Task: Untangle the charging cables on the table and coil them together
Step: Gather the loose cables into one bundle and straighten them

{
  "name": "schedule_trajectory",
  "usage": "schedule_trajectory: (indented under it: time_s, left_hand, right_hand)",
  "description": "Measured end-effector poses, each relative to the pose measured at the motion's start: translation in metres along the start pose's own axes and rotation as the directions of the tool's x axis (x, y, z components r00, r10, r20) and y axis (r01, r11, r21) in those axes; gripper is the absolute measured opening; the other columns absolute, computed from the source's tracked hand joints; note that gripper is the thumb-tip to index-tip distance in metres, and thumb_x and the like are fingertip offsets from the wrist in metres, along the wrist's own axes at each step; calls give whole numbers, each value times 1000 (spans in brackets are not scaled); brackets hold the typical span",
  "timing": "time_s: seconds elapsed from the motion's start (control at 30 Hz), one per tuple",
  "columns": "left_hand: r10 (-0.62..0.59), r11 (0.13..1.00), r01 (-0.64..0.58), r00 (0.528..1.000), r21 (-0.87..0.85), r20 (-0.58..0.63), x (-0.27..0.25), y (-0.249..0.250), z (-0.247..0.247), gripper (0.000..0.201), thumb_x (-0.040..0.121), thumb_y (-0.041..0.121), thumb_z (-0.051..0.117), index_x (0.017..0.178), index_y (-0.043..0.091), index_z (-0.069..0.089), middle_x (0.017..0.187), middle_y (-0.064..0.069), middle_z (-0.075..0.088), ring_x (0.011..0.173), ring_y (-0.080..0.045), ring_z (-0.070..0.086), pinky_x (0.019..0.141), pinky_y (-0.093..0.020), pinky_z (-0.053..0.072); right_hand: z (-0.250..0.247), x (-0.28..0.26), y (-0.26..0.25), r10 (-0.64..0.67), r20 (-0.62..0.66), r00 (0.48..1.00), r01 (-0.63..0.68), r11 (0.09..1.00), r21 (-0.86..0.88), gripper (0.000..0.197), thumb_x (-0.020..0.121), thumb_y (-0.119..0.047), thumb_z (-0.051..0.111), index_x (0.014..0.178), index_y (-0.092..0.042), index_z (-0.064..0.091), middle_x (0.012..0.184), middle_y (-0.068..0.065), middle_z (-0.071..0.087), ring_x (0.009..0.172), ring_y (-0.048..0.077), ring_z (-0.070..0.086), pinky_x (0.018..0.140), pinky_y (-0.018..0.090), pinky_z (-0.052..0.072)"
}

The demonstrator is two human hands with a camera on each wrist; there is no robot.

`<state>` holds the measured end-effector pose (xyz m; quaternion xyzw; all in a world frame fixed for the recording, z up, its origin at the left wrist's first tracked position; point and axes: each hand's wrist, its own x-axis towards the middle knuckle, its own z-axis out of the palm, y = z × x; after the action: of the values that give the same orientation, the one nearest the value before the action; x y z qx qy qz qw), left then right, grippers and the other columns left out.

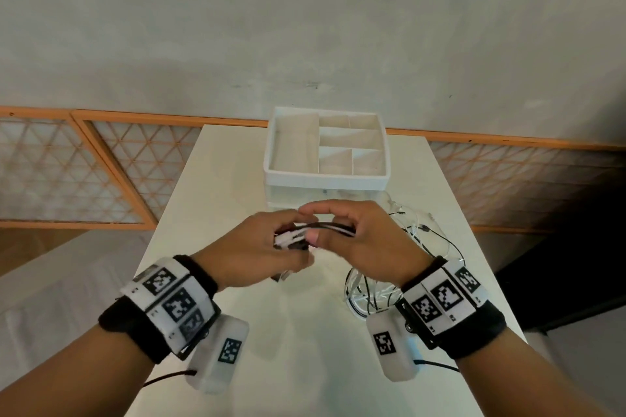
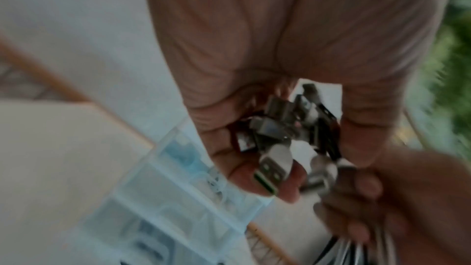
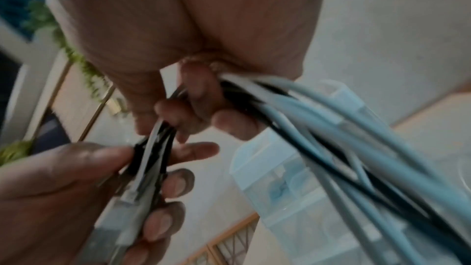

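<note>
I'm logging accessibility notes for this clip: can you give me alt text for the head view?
Both hands hold one bundle of black and white cables above a white table: the left hand grips the plug ends, the right hand pinches the cords beside it. Loose cable loops lie under the right wrist, and an empty divided organizer stands behind.

Black wristbands carry white marker-tagged blocks on 2 wrists.

White table w/ divided organizer box & loose cables.

organizer blocks far side; table left bare
</note>
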<state>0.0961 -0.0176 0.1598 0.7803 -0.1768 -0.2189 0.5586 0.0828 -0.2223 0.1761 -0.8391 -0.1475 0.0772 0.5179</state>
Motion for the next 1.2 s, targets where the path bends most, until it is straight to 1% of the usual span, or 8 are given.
schedule_trajectory:
  time_s: [0.17,0.37,0.5,0.63,0.77,0.87,1.07,1.2]
  left_hand:
    - [-250,689,212,967,-694,47,-1,-2,-6,79,78,74,60,119,6,66,82,-11,61,68,-26,61,61,-34,54]
    - [-358,764,251,931,-594,-67,8,11,7,64,95,60,43,111,4,69,90,-14,70,77,-26,66,84,-51,55]
    - [-281,881,196,949,-430,-143,12,20,13,56,101,48,43,109,-2,70,102,-24,71,87,-30,64,91,-54,51]
    - [-302,730,242,953,-639,17,10,17,13,75,92,67,40,124,4,65,119,-24,69,99,-37,67,95,-57,52]
    - [-301,619,320,940,-717,161,10,15,15,96,83,83,22,120,8,68,102,-16,73,84,-38,72,74,-41,61]
    - [-291,709,294,950,-641,114,11,24,13,94,83,83,22,111,7,70,97,-20,73,65,-30,70,43,-25,50]
    - [-217,855,174,976,-489,-33,18,32,17,73,91,73,34,92,9,71,87,-20,71,59,-25,61,43,-24,40]
    - [-235,782,113,964,-612,-121,23,29,17,69,90,72,42,87,7,67,73,-12,60,52,-19,51,38,-21,38]
  right_hand:
    - [-7,-5,5,14,-133,991,24,958,284,25,93,-4,67,117,-3,72,61,-18,67,54,-1,59,54,9,44]
    - [0,-5,5,56,3,998,-55,980,190,29,89,-22,74,114,-35,70,68,-1,72,56,6,58,55,21,46]
    - [5,-1,4,64,-17,998,-59,975,215,29,89,-15,75,116,-24,70,74,-8,75,61,4,67,54,9,45]
    - [8,-1,8,16,-97,995,11,961,276,31,85,-6,77,114,-17,72,94,4,80,80,18,75,77,29,60]
    - [13,-2,10,-29,-175,984,71,969,238,34,84,-5,78,111,-25,72,95,9,79,81,18,75,88,41,60]
    - [19,-4,9,-125,-194,973,146,984,99,48,83,-2,78,118,-33,70,103,-9,78,95,10,74,92,34,58]
    - [19,-1,12,-185,-242,952,175,983,-61,50,83,2,68,128,-20,68,95,-11,77,79,-3,68,73,19,51]
    - [18,0,17,-85,-310,947,95,995,17,25,84,-15,74,108,-21,67,95,-11,72,83,11,70,70,42,59]
